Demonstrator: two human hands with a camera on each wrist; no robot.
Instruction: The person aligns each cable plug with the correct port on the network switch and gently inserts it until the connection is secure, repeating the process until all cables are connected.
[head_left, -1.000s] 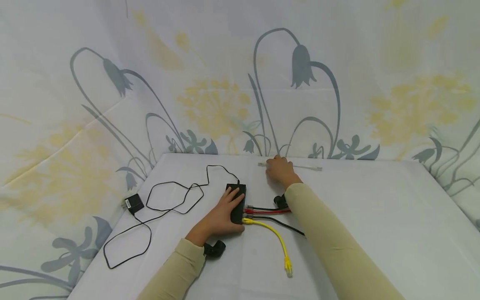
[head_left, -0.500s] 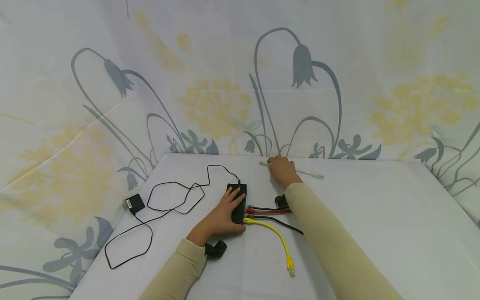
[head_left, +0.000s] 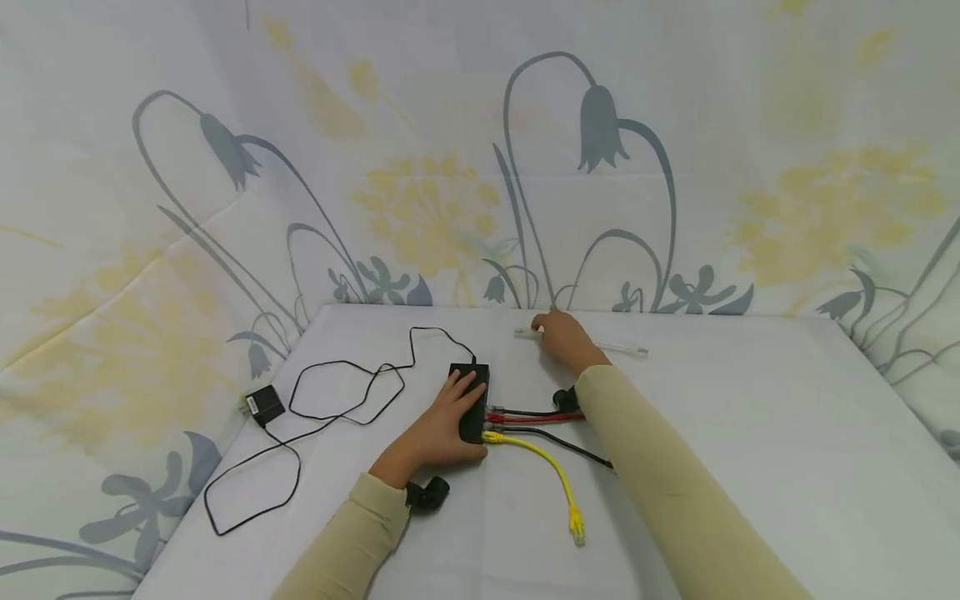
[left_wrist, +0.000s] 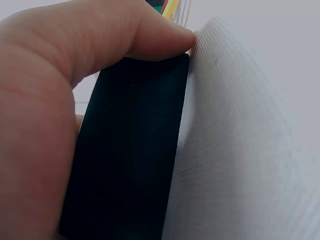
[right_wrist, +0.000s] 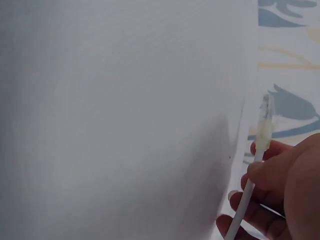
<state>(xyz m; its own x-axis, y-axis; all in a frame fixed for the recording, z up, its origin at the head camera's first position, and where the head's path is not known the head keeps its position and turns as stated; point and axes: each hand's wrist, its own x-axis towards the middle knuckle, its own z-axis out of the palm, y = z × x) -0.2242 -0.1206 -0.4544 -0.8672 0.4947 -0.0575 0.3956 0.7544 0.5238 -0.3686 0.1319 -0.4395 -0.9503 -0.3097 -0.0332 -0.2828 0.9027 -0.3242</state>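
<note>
In the head view, my left hand (head_left: 438, 432) holds a black network switch (head_left: 474, 425) on the white table. Its fingers spread across the top and the thumb lies along the near end. The left wrist view shows the thumb (left_wrist: 160, 37) against that end of the box. Yellow (head_left: 551, 462), red (head_left: 536, 419) and black cables leave the switch's right side. Near the back edge, my right hand (head_left: 567, 340) pinches a white network cable (head_left: 624, 348). In the right wrist view the cable's clear plug (right_wrist: 265, 112) sticks out past thumb and fingers.
A thin black power cord (head_left: 367, 400) loops over the table's left side, from the switch to a black power adapter (head_left: 266, 406). The right forearm (head_left: 667, 467) covers the far ends of the red and black cables. A flower-patterned cloth (head_left: 420, 192) hangs behind the table (head_left: 787, 417).
My right hand has shifted slightly to the right on the white cable, and the cable's right end has dropped a little toward me. My left hand stays on the switch.
</note>
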